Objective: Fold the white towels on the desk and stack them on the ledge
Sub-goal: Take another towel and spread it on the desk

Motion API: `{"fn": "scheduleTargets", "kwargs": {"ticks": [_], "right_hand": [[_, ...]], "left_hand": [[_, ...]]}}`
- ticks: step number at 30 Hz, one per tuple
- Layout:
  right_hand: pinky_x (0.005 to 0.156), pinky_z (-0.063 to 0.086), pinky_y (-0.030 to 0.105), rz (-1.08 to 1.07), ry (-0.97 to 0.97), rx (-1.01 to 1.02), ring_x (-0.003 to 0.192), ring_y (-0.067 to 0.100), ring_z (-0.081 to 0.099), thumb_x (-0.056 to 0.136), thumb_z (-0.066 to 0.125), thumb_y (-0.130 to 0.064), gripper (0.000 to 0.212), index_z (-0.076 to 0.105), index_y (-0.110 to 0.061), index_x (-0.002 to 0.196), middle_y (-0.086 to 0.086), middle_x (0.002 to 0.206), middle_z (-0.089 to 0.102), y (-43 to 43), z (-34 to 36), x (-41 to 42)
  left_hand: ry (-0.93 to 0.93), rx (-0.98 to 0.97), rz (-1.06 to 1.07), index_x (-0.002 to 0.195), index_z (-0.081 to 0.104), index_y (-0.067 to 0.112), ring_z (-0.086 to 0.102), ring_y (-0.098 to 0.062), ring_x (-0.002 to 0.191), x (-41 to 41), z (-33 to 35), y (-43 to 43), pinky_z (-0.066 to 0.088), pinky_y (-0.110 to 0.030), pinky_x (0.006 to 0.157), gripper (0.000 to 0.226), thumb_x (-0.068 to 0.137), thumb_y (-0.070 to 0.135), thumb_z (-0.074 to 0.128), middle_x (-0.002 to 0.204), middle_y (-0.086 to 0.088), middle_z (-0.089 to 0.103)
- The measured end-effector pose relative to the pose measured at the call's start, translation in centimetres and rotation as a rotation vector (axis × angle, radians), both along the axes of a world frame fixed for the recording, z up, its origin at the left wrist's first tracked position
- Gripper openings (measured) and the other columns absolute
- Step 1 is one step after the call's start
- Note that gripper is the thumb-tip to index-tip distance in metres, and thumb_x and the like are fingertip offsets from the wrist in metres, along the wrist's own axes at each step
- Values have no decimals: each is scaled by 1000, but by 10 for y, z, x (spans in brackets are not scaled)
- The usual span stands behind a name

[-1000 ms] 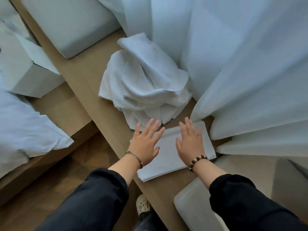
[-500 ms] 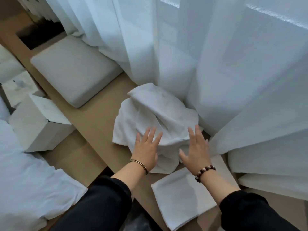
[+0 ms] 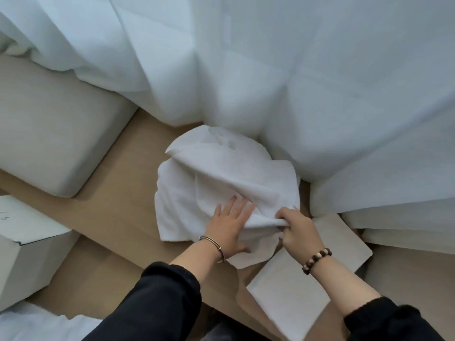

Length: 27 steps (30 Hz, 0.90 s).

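Wooden worktop (image 3: 118,193) by sheer curtain (image 3: 270,70): right hand (image 3: 299,228) pinches crumpled towel pile (image 3: 221,178); left hand (image 3: 229,225) flat, fingers spread, on it. Folded towel (image 3: 295,286) adjacent.

Sheer white curtain (image 3: 295,70), grey cushion (image 3: 56,134) at left, white box (image 3: 32,262) nearer

Reaches 2 arms forward and down, both in dark sleeves (image 3: 160,299) ending short of bare wrists. Lays the left hand (image 3: 230,227) flat, palm down, fingers straight and slightly spread, on the crumpled towel (image 3: 221,173). Curls the right hand (image 3: 299,230) just beside it, knuckles up, thumb and fingers pinching a fold of that towel.
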State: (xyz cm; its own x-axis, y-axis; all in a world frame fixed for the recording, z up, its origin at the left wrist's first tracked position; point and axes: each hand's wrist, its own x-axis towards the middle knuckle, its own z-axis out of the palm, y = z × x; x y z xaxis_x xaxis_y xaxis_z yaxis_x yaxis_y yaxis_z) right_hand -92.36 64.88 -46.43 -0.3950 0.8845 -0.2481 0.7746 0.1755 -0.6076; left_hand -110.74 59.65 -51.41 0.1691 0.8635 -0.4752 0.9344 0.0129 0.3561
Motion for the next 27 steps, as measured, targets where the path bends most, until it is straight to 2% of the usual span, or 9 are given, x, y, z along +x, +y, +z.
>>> {"fn": "scheduleTargets", "kwargs": {"ticks": [2, 6, 11, 14, 16, 20, 24, 26, 27], "right_hand": [[57, 29, 14, -66, 56, 24, 62, 18, 44, 70, 47, 19, 30, 56, -9, 76, 2, 66, 50, -2, 11, 1], [58, 32, 25, -152, 111, 129, 67, 24, 50, 78, 49, 17, 25, 61, -4, 84, 8, 73, 58, -6, 24, -5], [73, 45, 39, -215, 223, -17, 90, 34, 54, 79, 59, 6, 14, 61, -1, 91, 9, 85, 56, -2, 46, -13], [103, 38, 42, -166, 170, -281, 127, 26, 39, 70, 78, -22, 67, 47, -10, 128, 10, 132, 45, 5, 55, -11], [107, 36, 44, -113, 213, -316, 132, 21, 36, 57, 84, -37, 96, 36, -16, 138, 6, 141, 39, 10, 65, -14], [90, 50, 36, -95, 261, -181, 106, 7, 55, 40, 82, -50, 89, 47, -27, 118, -9, 111, 56, 21, 75, -25], [77, 49, 31, -119, -31, -61, 91, 10, 55, 50, 62, -60, 58, 49, -39, 102, -15, 94, 55, 30, 68, -36], [60, 41, 26, -148, -61, -45, 79, 17, 55, 67, 58, -44, 20, 48, -32, 79, -14, 73, 51, 35, 69, -39], [51, 33, 23, -145, -76, -23, 72, 21, 55, 74, 57, -31, 15, 44, -28, 67, -13, 62, 46, 37, 72, -40]], "left_hand": [[-27, 61, 14, 148, 19, 28, 8, -22, 143, 1, 3, 4, 10, -47, 114, 85, 80, 44, 67, 157, 4, 14], [-160, 284, 308, 113, 64, 15, 52, -26, 110, -7, 21, 9, 38, -33, 89, 26, 89, 18, 56, 118, -3, 62], [-395, 392, 567, 100, 70, 9, 62, -30, 87, -7, 68, 13, 44, -34, 73, 25, 84, 9, 52, 93, -10, 70], [-494, 387, 618, 96, 71, 10, 61, -27, 87, -4, 96, 24, 46, -34, 74, 27, 80, 15, 49, 90, -8, 70], [-588, 371, 614, 81, 68, 11, 58, -26, 76, 0, 110, 29, 44, -34, 68, 17, 78, 14, 52, 73, -2, 65], [-742, 345, 663, 59, 51, 25, 39, -7, 56, 6, 132, 38, 34, -22, 55, 29, 80, 5, 56, 52, 12, 45], [-778, 309, 675, 72, 58, -1, 40, -14, 63, 12, 143, 49, 33, -27, 58, 13, 84, -1, 54, 64, -5, 49], [-796, 317, 662, 72, 58, 0, 39, -15, 64, 14, 146, 51, 33, -27, 59, 14, 85, 0, 54, 64, -5, 48], [-809, 319, 651, 69, 57, 5, 38, -13, 62, 15, 149, 51, 32, -24, 57, 17, 86, 2, 56, 62, -2, 46]]}}
